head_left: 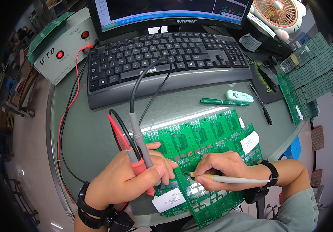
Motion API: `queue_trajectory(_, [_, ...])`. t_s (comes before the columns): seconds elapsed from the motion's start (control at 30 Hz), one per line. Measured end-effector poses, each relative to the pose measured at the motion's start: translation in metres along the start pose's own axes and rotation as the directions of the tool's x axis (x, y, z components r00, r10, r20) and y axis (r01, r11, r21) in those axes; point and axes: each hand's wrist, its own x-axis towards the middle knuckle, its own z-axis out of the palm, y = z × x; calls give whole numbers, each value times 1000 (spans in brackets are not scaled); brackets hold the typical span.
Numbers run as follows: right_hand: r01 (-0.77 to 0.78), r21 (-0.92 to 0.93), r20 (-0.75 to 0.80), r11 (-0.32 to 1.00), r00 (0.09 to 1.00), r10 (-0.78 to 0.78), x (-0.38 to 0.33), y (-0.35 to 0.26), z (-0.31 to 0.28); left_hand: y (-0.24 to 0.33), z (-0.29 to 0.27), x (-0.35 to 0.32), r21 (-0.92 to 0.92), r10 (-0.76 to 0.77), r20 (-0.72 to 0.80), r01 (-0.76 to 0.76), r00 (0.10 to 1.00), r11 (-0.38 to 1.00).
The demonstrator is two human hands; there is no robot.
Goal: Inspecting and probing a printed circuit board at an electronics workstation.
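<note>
My left hand (129, 178) is closed around two test probes, a red probe (138, 167) and a grey probe (138, 135), with cables looping up from their tops. Its fingers rest at the left edge of a green circuit board panel (197, 141). Over the middle of the panel, my right hand (224, 168) pinches a slim white pen-like tool (236, 179) with a yellowish front end, whose tip is close to the board. One white paper label (169, 200) lies at the panel's lower left; another white label (250, 142) is at its right edge.
Behind the panel stand a black keyboard (162, 58) and a monitor (166, 15). A green marker (224, 102), a mint-coloured gadget (240, 96) and a black pen (261, 104) lie right of centre. A mouse (269, 77), stacked green boards (313, 73) and a lit-switch box (64, 46) flank the keyboard.
</note>
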Motion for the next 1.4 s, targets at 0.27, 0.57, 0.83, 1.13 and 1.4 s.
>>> queue_trajectory(0.27, [47, 31, -64, 998, 997, -45, 2, 1, 3, 0, 0, 0, -9, -4, -1, 4, 1000, 1000])
queue_trajectory(0.57, [63, 21, -37, 998, 997, -62, 0, 5, 3, 1, 1, 1, 11, 3, -7, -2, 1000, 1000])
queue_trajectory(0.83, [123, 19, -76, 992, 990, -121, 1, 8, 5, 6, 2, 3, 28, -35, -27, 36, 999, 999])
queue_trajectory(1.13, [94, 55, -61, 994, 994, -91, 1, 4, 3, 5, 2, 4, 34, -35, -28, 36, 999, 999])
queue_trajectory(1.4, [167, 121, -123, 978, 981, -152, 5, 6, 6, 2, 1, 4, 43, 13, -13, -12, 1000, 999])
